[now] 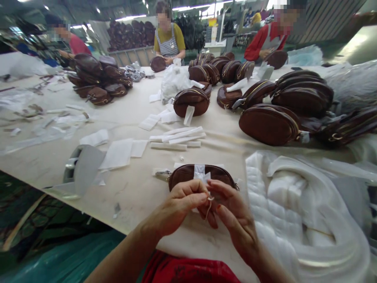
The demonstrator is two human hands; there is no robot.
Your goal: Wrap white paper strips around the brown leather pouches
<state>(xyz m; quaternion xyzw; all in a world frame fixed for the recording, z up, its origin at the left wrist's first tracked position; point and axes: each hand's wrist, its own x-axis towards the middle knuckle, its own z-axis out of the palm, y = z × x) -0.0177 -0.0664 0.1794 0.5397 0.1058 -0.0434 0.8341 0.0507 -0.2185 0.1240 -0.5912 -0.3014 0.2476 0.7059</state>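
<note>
A dark brown oval zip bag (181, 171) lies on the table right in front of me, with a white paper band (199, 170) around its middle. My left hand (185, 200) is closed in a pinch at the near side of the bag. From its fingertips hangs a thin pale string (207, 210), with a small white bit at the top. My right hand (237, 216) is beside it, fingers curved and thumb apart, close to the string. The hands hide the bag's lower front.
White paper strips (184, 135) and sheets (116, 153) lie beyond the bag. A tape dispenser (85, 169) stands at left, and a roll of white foam wrap (330, 228) at right. Brown bags (268, 125) are heaped farther back. Three people work across the table (126, 114).
</note>
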